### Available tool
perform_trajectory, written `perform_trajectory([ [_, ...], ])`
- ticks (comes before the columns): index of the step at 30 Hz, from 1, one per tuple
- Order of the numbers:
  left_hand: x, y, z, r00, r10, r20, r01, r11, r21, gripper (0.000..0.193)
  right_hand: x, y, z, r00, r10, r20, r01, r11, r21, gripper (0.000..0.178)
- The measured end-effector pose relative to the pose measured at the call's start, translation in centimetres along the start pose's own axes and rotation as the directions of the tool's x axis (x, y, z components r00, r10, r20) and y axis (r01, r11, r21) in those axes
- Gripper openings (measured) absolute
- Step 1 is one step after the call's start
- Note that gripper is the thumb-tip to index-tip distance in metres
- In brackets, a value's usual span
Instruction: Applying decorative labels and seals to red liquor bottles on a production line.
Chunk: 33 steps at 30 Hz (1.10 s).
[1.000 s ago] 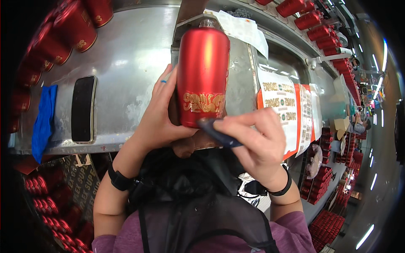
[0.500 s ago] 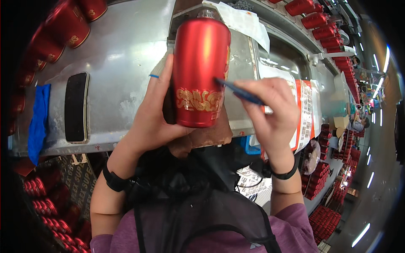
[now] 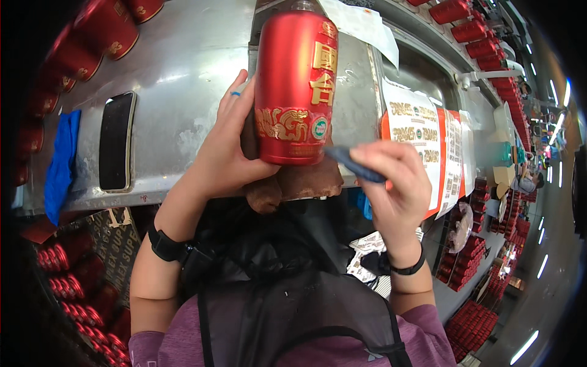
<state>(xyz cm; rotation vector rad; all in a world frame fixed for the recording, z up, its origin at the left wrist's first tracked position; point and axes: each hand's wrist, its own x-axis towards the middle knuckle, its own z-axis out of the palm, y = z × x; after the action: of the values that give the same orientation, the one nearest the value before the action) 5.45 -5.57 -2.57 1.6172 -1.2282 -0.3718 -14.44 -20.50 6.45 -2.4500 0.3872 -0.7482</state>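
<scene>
A glossy red bottle [image 3: 287, 73] has its clear neck pointing away from me and its base toward me. Gold lettering runs down its right side; a gold patterned band with a round green emblem [image 3: 320, 128] circles the lower part. My left hand [image 3: 223, 147] grips it from the left, thumb under the base. In my right hand [image 3: 400, 189] a dark blue, flat, narrow tool [image 3: 358, 165] is pinched, somewhat blurred. Its tip is by the bottle's lower right edge; whether it touches, I cannot tell. Beneath the bottle shows a brown padded rest [image 3: 309, 180].
On the metal bench [image 3: 183, 122] lie a phone [image 3: 117, 142] and a blue cloth [image 3: 61, 165] to the left. Several red containers [image 3: 107, 27] stand at the far left. Sheets of gold and green stickers [image 3: 416, 131] lie at the right, near a white-armed tap [image 3: 489, 76].
The bottle has turned, bringing its gold lettering and green emblem into view. My right hand has moved the tool nearer to me, toward the bottle's base.
</scene>
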Motion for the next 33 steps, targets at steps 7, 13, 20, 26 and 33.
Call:
perform_trajectory([
  [7,0.4,1.1,0.7,0.990,-0.019,-0.141,-0.008,0.983,-0.186,0.122,-0.8,0.5,1.9,0.996,-0.083,-0.020,0.084,0.995,0.052,0.038],
  [13,0.5,1.2,0.6,0.988,0.027,-0.155,-0.041,0.996,-0.085,0.121,-1.7,-0.5,1.6,0.993,-0.112,0.027,0.111,0.993,0.037,0.044],
  [20,0.1,1.4,0.4,0.988,0.008,-0.154,-0.014,0.999,-0.037,0.116,-0.1,-1.9,2.5,0.975,-0.223,0.003,0.222,0.969,-0.109,0.037],
  [26,0.1,1.4,0.3,0.990,-0.017,-0.137,0.008,0.998,-0.066,0.116,0.0,-2.4,1.6,0.970,-0.227,0.087,0.231,0.972,-0.046,0.035],
  [33,-0.1,1.6,0.2,0.993,-0.043,-0.114,0.036,0.997,-0.062,0.116,1.6,-0.8,2.2,0.975,-0.210,-0.070,0.204,0.976,-0.082,0.037],
])
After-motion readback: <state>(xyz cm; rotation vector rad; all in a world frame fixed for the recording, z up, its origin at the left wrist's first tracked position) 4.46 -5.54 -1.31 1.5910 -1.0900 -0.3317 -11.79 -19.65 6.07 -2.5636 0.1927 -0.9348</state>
